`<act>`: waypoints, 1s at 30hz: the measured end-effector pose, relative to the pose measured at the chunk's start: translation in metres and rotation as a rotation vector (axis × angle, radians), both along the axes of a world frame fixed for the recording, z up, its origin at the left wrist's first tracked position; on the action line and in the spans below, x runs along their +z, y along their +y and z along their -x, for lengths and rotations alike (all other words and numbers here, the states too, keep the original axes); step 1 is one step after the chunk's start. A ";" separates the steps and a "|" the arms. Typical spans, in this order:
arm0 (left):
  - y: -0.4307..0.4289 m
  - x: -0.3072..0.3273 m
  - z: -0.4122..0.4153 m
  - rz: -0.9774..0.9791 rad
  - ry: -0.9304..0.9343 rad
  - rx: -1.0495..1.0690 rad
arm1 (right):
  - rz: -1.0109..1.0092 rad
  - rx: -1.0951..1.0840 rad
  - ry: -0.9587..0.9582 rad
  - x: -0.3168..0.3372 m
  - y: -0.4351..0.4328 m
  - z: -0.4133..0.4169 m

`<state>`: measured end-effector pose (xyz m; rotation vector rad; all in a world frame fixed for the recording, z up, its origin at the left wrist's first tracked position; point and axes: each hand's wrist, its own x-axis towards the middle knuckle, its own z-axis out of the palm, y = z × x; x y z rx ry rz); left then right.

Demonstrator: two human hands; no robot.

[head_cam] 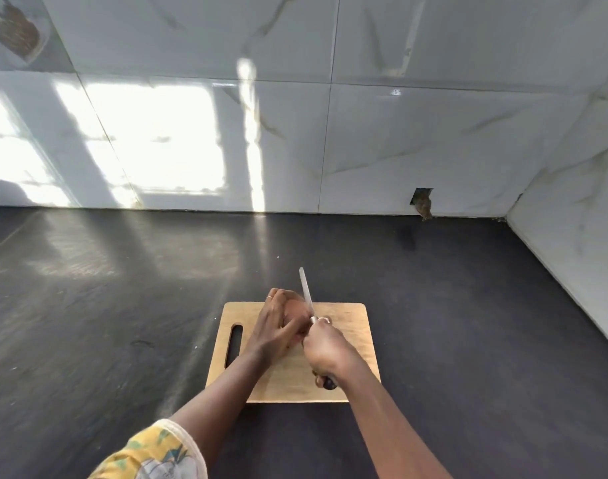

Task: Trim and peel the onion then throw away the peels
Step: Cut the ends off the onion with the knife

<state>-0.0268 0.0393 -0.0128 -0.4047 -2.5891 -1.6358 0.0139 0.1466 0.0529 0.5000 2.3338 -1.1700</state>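
Observation:
A reddish-brown onion rests on a wooden cutting board near the front of the dark counter. My left hand wraps over the onion from the left and holds it down, hiding most of it. My right hand grips the dark handle of a knife. The thin blade points away from me and lies against the onion's right side. No loose peels are visible on the board.
The board has a slot handle on its left side. The dark countertop spreads wide to the left and right. White marble-look tiled walls close the back and the right side, with a small hole low in the back wall.

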 end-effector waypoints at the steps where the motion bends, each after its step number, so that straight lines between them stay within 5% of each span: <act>1: 0.003 0.000 0.000 0.012 0.021 0.035 | 0.014 -0.003 -0.005 -0.001 0.001 -0.001; 30: 0.009 0.002 0.007 -0.032 0.004 0.144 | 0.031 -0.089 -0.004 0.003 -0.009 -0.012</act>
